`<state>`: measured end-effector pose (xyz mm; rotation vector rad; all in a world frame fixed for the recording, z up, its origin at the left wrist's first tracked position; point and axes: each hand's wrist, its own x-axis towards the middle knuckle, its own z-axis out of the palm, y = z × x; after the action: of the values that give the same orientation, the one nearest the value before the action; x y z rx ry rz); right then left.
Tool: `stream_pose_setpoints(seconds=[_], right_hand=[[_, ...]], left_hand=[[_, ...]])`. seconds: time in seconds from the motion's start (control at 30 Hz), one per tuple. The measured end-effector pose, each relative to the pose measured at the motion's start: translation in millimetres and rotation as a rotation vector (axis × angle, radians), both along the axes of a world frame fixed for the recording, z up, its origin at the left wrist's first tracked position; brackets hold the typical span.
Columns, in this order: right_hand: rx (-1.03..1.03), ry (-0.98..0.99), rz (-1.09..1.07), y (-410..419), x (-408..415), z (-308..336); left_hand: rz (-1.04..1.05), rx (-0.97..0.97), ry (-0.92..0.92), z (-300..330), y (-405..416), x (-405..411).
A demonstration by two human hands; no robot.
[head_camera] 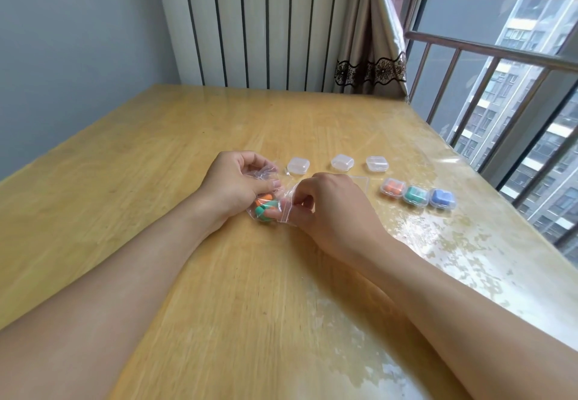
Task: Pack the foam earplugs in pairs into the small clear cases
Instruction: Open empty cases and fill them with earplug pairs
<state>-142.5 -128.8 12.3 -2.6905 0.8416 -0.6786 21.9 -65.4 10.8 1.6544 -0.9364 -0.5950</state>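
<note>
A single head-worn wide-angle view looks forward and steeply down along both forearms, close above the wooden table (187, 274). The grip sits mid-frame; beyond it stand radiator (250, 24) and, rightward, window railing (488, 55).

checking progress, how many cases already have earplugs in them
3, in a row on the table right of the hands: orange case, green case, blue case. The three cases behind them look empty.

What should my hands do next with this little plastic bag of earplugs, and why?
Probably pull the bag's mouth open and take out one matching pair. Both hands, left and right, pinch the bag, with orange and green earplugs inside. Three cases hold pairs, and three empty cases wait behind them.
</note>
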Motion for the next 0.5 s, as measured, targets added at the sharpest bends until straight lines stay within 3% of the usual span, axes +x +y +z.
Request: stream_pose_setpoints(seconds=[0.17,0.3,0.4,0.5], right_hand=[[-0.049,-0.059,0.004,-4,-19,17],[0.25,-0.17,0.05,-20,-52,44],[0.575,-0.192,0.022,-41,-76,54],[0.749,-0.128,0.083,-46,-83,54]], left_hand=[[0.048,-0.021,-0.049,-2,1,10],[0.057,-0.034,-0.077,1,1,10],[0.211,-0.203,-0.43,16,9,-2],[0.078,-0.434,-0.819,28,19,-29]])
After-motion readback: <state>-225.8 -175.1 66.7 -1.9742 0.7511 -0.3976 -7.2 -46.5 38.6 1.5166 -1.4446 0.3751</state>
